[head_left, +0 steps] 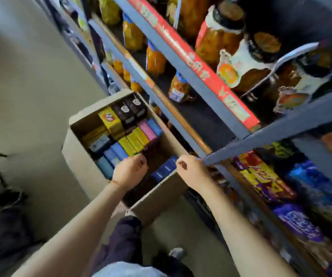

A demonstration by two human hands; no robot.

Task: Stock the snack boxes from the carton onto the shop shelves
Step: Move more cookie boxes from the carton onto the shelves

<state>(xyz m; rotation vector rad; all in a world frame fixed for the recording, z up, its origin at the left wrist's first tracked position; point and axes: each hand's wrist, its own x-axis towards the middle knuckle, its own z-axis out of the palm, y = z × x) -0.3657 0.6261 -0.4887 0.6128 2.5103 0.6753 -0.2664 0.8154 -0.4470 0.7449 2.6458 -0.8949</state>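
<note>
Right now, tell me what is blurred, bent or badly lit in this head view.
Head view: motion blur smears the jars and the snack bags at right, so labels are unreadable; the wide lens tilts and bows the shelf rails; the shelf interiors sit in deep shadow; the carton, its boxes, the left hand and the right hand are the sharpest, evenly lit.

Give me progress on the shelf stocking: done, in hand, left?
Done: unclear; lower shelf already holds packets. In hand: nothing; left hand and right hand hover, fingers curled, over the carton. Left: most of it; carton remains packed with snack boxes.
</note>
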